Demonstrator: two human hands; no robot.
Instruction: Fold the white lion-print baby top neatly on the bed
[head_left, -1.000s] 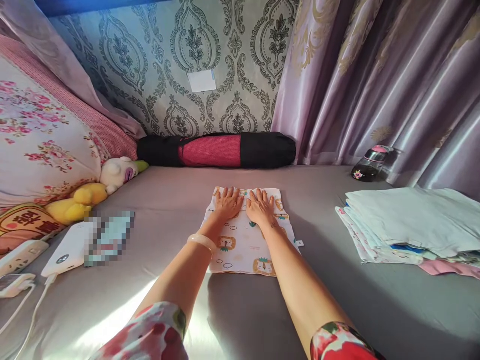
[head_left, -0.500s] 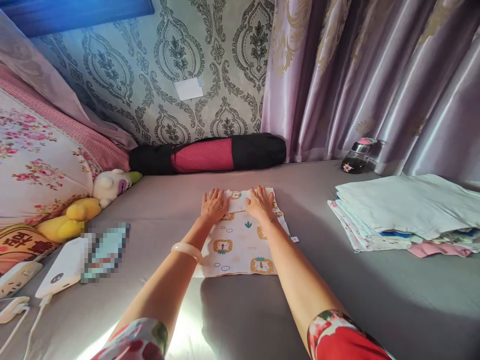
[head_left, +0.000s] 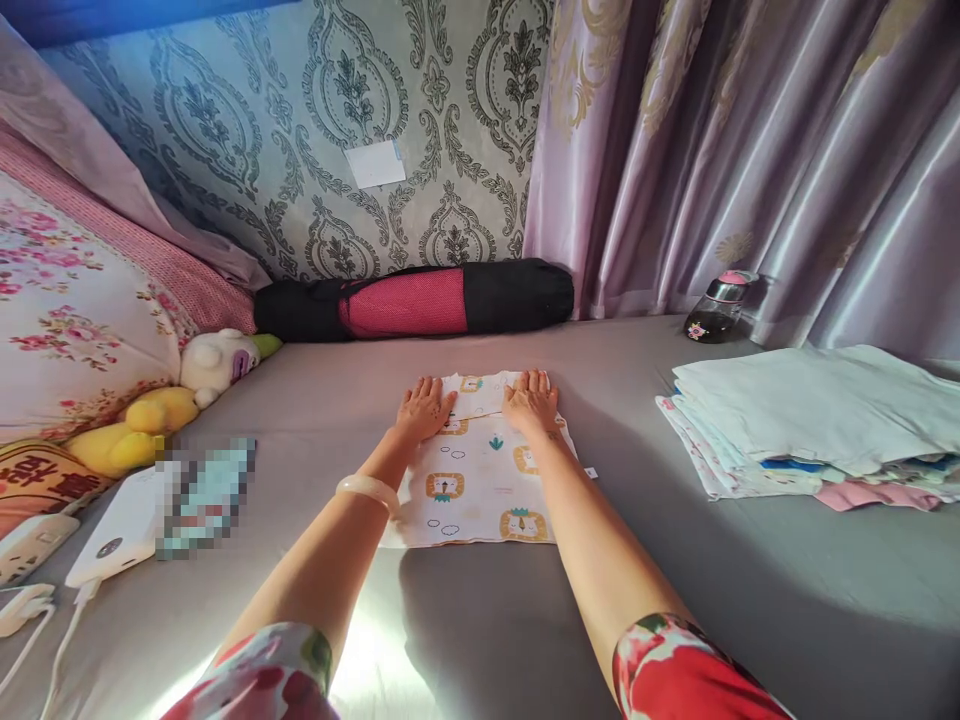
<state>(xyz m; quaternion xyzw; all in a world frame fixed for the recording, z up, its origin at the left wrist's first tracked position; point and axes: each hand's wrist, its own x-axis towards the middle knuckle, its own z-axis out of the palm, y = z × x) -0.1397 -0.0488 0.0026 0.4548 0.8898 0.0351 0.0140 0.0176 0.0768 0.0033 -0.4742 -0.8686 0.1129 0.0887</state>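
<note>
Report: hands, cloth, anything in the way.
Left hand, right hand: palms down at far corners of patterned cloth. Far strip looks folded over. Cloth stack off right, apart.

A broad strip of grey sheet (head_left: 626, 410) offers open passage between the printed cloth (head_left: 480, 480) and the folded stack (head_left: 810, 410) at right; a black-and-red roll (head_left: 409, 303) bars the far side, a white corded device (head_left: 124, 525) the near left.

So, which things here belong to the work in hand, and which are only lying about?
Belong to the work:
Lion-print cloth
Left hand, on its far left
Right hand, on its far right
Folded cloth stack, perhaps; untouched

Lying about:
Long bag
Bottle
Power bank
Power strip
White plush toy
Yellow plush toy
</note>
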